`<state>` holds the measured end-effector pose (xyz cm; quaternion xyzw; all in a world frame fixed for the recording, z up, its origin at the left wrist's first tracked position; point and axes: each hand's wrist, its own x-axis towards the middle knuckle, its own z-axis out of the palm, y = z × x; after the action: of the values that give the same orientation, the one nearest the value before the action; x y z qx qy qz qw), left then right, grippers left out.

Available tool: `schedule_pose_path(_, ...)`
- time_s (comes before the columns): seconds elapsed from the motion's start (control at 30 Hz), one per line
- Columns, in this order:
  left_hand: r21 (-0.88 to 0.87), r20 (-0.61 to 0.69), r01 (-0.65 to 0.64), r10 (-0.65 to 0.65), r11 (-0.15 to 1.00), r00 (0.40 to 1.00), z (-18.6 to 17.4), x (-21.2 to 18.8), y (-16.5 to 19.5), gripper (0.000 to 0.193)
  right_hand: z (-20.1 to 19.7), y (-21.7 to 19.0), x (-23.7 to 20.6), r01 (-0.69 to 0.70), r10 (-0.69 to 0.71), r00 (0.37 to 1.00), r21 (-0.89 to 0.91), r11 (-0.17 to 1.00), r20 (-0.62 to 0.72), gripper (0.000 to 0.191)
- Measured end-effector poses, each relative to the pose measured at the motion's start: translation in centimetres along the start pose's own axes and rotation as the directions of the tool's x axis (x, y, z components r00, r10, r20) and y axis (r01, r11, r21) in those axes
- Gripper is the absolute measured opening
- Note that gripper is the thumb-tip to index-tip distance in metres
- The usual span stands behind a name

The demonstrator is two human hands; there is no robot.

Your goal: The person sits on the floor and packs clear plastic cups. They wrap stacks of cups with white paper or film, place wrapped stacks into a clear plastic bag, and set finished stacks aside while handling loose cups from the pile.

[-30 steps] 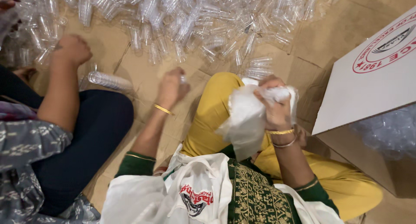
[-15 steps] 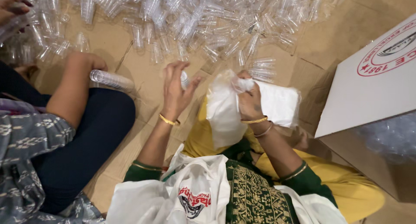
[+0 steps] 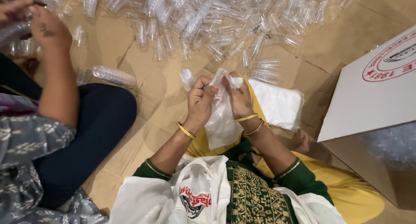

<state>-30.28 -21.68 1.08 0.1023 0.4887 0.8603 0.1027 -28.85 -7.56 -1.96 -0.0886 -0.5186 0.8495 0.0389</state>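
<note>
Presently, both my hands are raised over my lap, working the mouth of a thin clear plastic bag (image 3: 221, 120). My left hand (image 3: 200, 100) has its fingers curled and pressed together, pinching 1 side of the bag's top edge. My right hand (image 3: 239, 98) pinches the opposite side, thumb against forefinger, the other fingers folded close. The bag hangs slack between the 2 grips, its lower end resting against my yellow trousers (image 3: 346, 193).

Just beside my left hand, a short stack of clear cups (image 3: 187, 78) lies on the cardboard floor (image 3: 143, 98), touching nothing I hold. A flat pile of white bags (image 3: 277, 104) sits near my right wrist. A large heap of loose clear cups (image 3: 208, 20) spreads across the far floor. At my right, a white carton (image 3: 372, 89) stands open, with bagged cups faintly visible inside.

A co-worker sits at my left, 1 hand (image 3: 47, 29) lifted near a further cup stack (image 3: 113, 75) lying by a dark-clad knee.

Assessment: the bag's 2 layers appear not yet parted. In my judgement, doing this well calls for rubbing the film between thumb and forefinger on each side, then drawing the grips gently apart so the mouth opens round without tearing. Grips should stay near the rim. Whether the mouth has begun to open, I cannot tell.
</note>
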Motion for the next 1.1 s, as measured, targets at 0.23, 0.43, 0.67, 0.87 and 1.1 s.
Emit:
schedule_pose_path(0.23, -0.047, -0.061, 0.265, -0.268, 0.963, 0.962, -1.9, 1.2, 0.2, 0.025, -1.2, -1.7, 0.1, 0.073, -0.071, 0.997, 0.164, 0.984, -0.018, 0.034)
schedule_pose_path(0.43, -0.088, 0.032, 0.204, -0.202, 0.975, 0.979, -1.9, 1.4, 1.5, 0.017, -1.8, -0.9, 0.8, -0.046, 0.047, 0.999, 0.184, 0.982, -0.004, 0.006)
schedule_pose_path(0.67, 0.447, 0.039, 0.005, -0.025, 0.895, 0.999, -1.0, 1.5, 1.1, 0.015, 0.7, -1.5, -0.1, 0.091, -0.095, 0.995, 0.122, 0.988, 0.029, 0.013)
schedule_pose_path(0.87, 0.477, 0.108, -0.204, 0.173, 0.855, 0.979, -0.3, 1.4, 1.5, 0.014, 1.1, -3.3, -0.6, 0.07, -0.075, 0.994, 0.075, 0.995, 0.073, 0.017)
schedule_pose_path(1.1, 0.063, 0.057, 0.042, -0.046, 0.997, 0.997, -1.0, 0.8, 0.3, 0.017, 1.3, -1.5, -0.2, -0.006, 0.012, 0.998, 0.1, 0.995, -0.06, 0.013)
